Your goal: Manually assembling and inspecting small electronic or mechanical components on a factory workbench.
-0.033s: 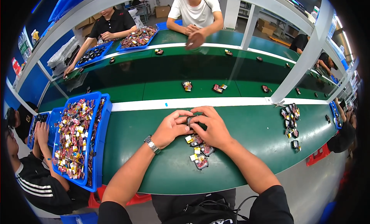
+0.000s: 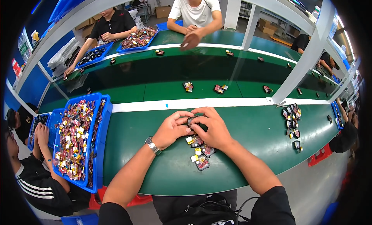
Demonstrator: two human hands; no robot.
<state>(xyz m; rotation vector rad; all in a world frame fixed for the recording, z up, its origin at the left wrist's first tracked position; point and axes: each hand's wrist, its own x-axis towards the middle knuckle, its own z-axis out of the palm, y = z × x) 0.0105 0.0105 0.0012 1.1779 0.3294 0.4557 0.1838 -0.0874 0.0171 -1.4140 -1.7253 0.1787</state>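
Above the green tabletop, a small black plastic case [image 2: 191, 120] is pinched between my two hands, its lower part hidden by fingers. My left hand [image 2: 170, 129], with a metal watch on its wrist, grips it from the left. My right hand [image 2: 213, 129] holds the other side, thumb and fingers closed on it. Just below my hands lies a small group of black cases [image 2: 202, 162] with reddish circuit parts inside and white-and-yellow tabs attached. The upper ones are partly covered by my right hand.
Left stands a blue tray [image 2: 99, 147] heaped with small circuit parts. A cluster of cases [image 2: 291, 120] lies right, near a slanted white post [image 2: 300, 66]. Beyond the white ledge [image 2: 147, 105], more cases [image 2: 220, 88] sit spaced along a green belt. Co-workers sit opposite and at left.
My hands and the case stay in nearly the same place. Across the belt, the blurred hand of the co-worker in white has shifted slightly left.
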